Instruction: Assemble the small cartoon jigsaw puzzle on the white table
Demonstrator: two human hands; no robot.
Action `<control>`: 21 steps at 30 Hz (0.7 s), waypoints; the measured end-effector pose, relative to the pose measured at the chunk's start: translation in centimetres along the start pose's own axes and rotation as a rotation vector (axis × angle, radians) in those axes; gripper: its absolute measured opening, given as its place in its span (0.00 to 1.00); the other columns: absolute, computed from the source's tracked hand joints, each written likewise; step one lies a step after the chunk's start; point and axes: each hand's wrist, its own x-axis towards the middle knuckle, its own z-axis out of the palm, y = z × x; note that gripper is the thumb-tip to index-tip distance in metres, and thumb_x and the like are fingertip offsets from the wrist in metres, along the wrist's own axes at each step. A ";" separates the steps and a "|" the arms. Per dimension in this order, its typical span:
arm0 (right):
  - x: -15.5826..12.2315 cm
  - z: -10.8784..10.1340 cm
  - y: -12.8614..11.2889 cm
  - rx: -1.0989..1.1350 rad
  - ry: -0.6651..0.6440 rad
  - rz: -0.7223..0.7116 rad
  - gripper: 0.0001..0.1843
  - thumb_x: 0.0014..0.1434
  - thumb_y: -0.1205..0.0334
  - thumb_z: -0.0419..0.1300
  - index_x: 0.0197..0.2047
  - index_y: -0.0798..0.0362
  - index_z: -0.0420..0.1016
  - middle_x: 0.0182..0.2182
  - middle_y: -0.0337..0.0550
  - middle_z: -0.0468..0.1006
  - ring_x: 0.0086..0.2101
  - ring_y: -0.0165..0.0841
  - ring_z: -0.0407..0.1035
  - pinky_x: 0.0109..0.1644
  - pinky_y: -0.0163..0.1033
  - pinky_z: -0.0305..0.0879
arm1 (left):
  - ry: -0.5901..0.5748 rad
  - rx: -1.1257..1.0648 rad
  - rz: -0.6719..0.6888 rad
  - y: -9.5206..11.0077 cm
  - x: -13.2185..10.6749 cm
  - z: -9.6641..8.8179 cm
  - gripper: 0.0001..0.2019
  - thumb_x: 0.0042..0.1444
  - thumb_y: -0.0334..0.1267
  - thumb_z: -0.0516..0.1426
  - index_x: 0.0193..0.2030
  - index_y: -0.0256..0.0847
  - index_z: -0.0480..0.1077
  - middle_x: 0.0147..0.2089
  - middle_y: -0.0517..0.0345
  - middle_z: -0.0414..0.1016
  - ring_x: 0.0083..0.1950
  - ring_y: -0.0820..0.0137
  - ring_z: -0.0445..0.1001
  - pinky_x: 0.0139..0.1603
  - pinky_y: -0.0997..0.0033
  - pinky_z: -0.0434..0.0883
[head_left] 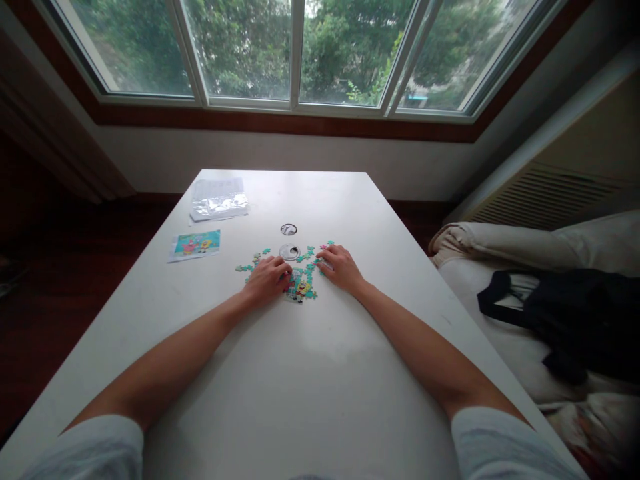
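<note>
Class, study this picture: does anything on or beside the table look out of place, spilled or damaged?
Nothing looks spilled or damaged. The dark garment lies rumpled on the pale seat beside the table, which looks untidy. Puzzle pieces are scattered near the left hand and right hand, but that seems ordinary.

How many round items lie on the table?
2: the near round item by the puzzle pieces, the far round item toward the window. The left hand could hide another.
</note>
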 end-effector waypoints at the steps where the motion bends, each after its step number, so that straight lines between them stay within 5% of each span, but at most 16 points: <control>1: 0.0 -0.1 -0.2 0.007 -0.008 -0.028 0.12 0.67 0.54 0.62 0.51 0.46 0.79 0.50 0.49 0.77 0.54 0.45 0.68 0.59 0.53 0.66 | 0.010 0.008 -0.014 0.0 0.0 0.1 0.08 0.66 0.37 0.55 0.43 0.44 0.77 0.45 0.52 0.77 0.47 0.61 0.72 0.52 0.59 0.67; 6: -0.2 -0.3 -0.7 -0.014 -0.088 -0.186 0.15 0.68 0.53 0.61 0.56 0.43 0.78 0.57 0.46 0.75 0.62 0.46 0.63 0.69 0.56 0.59 | 0.038 0.019 -0.053 -0.3 0.2 0.3 0.08 0.66 0.36 0.54 0.40 0.44 0.76 0.42 0.53 0.77 0.45 0.61 0.72 0.50 0.60 0.67; 14: -0.2 0.1 -0.1 -0.060 -0.034 -0.043 0.13 0.68 0.57 0.59 0.54 0.45 0.78 0.57 0.48 0.75 0.61 0.45 0.64 0.66 0.56 0.63 | 0.064 0.037 -0.099 -0.4 0.2 0.4 0.08 0.65 0.37 0.55 0.38 0.44 0.75 0.40 0.54 0.77 0.45 0.61 0.71 0.49 0.60 0.67; 21: -0.1 0.1 -0.6 -0.113 -0.132 -0.114 0.22 0.70 0.51 0.57 0.64 0.46 0.73 0.69 0.50 0.64 0.70 0.49 0.53 0.72 0.61 0.54 | 0.068 0.043 -0.109 -0.4 0.1 0.5 0.07 0.65 0.37 0.55 0.38 0.44 0.75 0.40 0.54 0.77 0.45 0.61 0.71 0.49 0.59 0.67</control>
